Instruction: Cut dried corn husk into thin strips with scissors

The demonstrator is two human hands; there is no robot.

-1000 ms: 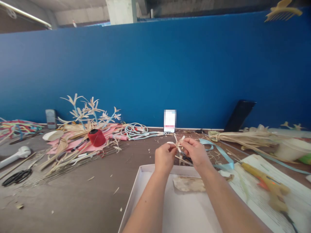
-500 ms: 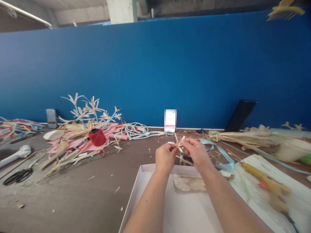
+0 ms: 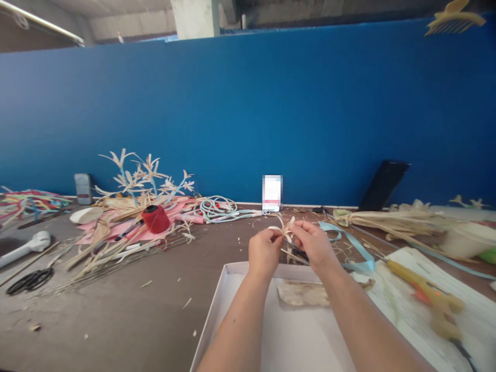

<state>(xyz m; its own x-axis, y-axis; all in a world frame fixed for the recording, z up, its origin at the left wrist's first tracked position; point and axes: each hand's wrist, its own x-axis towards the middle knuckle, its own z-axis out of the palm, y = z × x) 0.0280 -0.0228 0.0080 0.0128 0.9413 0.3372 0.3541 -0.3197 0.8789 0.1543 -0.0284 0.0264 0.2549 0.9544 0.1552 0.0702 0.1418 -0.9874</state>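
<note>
Between my two hands is a small pale flower (image 3: 287, 231) with narrow petals that look cut from dried husk. My left hand (image 3: 265, 253) pinches its left side between thumb and fingers. From the right, my right hand (image 3: 313, 245) pinches a petal or the flower's edge; the fingertips partly hide it. Both hands are above the far rim of a shallow white box lid (image 3: 237, 267). Inside that lid lies a flat piece of pale, brown-streaked wood or bark (image 3: 302, 294), partly covered by my right forearm.
Finished-looking husk flowers (image 3: 149, 168) on blue stems stand at left, near a red thread spool (image 3: 155, 219) and black scissors (image 3: 30, 280). A yellow glue gun (image 3: 424, 284) lies on papers at right, by blue ribbon (image 3: 360, 250). A phone (image 3: 272, 193) leans against the blue partition (image 3: 248, 113).
Almost nothing differs. Both hands stay pinched on the flower in the same place, and the view has shifted very slightly.
</note>
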